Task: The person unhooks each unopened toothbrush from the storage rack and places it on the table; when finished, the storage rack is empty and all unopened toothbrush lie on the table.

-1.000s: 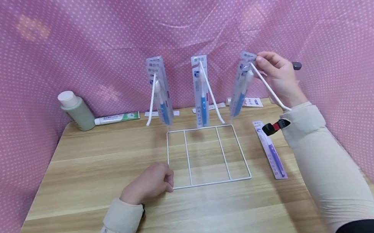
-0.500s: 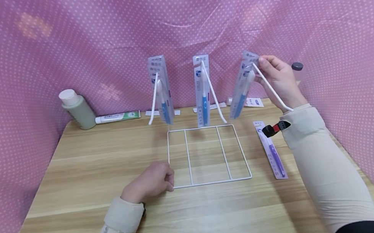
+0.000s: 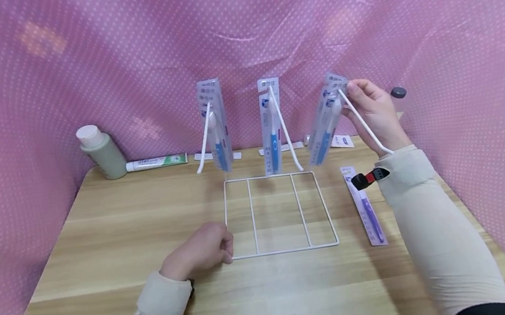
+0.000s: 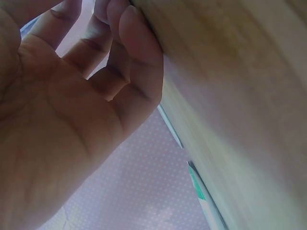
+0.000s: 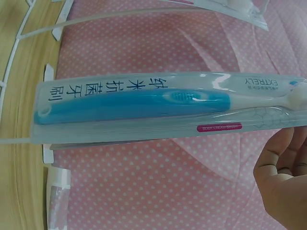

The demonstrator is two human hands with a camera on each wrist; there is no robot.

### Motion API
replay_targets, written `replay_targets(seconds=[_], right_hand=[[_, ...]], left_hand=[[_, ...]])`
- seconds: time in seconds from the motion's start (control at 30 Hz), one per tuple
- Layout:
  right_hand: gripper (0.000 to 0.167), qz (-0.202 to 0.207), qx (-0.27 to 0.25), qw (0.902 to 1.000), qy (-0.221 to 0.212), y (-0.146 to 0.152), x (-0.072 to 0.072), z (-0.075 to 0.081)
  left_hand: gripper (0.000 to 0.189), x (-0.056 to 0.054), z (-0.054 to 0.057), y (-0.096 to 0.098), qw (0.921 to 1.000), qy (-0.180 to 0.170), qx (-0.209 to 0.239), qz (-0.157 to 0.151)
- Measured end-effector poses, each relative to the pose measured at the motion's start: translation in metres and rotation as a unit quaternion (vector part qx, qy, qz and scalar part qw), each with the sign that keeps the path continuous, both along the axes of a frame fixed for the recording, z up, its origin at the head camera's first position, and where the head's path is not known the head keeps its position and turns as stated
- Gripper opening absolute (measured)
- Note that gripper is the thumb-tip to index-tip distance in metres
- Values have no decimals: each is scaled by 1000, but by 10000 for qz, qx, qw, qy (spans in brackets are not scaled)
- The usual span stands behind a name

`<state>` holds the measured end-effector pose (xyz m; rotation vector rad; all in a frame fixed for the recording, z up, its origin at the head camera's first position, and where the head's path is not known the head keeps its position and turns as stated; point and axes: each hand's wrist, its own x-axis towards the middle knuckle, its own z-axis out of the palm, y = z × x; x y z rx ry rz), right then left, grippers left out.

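A white wire display rack (image 3: 285, 251) stands on the table with packaged toothbrushes on its three raised hooks. My right hand (image 3: 378, 112) pinches the upper edge of a blue packaged toothbrush (image 3: 326, 136) at the right hook; another pack hangs behind it. In the right wrist view that blue toothbrush (image 5: 144, 105) lies across the picture, my curled fingers (image 5: 283, 167) beside its head end. My left hand (image 3: 202, 249) grips the base's front left corner, its fingers curled down at the tabletop. From the left wrist, this hand (image 4: 72, 105) hides the wire it holds.
Several packs (image 3: 216, 130) hang on the left hook, and one pack (image 3: 272, 129) on the middle hook. A purple packaged toothbrush (image 3: 366, 209) lies right of the rack. Behind are a green bottle (image 3: 104, 153), a toothpaste tube (image 3: 157, 162) and a pink curtain (image 3: 239, 39).
The head view has shifted slightly. Both hands stay at about the same places, the right at the hook's toothbrush pack, the left on the rack's corner.
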<state>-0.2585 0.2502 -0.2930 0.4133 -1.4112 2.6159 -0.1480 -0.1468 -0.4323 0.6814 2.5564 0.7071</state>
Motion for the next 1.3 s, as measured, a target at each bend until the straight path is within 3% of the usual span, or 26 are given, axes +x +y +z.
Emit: replay_targets(seconds=[0.4,0.6,0.77,1.03,1.13,1.3], right_hand=[[11,-188,450,9988,12,-2,11,7],[17,-513,1228,9911,-16,4,20,13],[17,-544,1734,9833,-64,8,28,14],[14,-411,1838,9821,31,7,47,11],[13,-506,1885,9807,110,8,58,10],[11,-865,2412,9660,340,11,77,13]], left_hand=[[29,4,1,-4,9999,141,94,-20],[28,3,2,-3,9998,169,123,-53],[28,2,2,-3,9999,119,68,-24],[28,3,2,-3,9998,-94,5,168],[28,3,2,-3,10000,-24,8,96],[28,3,0,-1,9998,150,5,-90]])
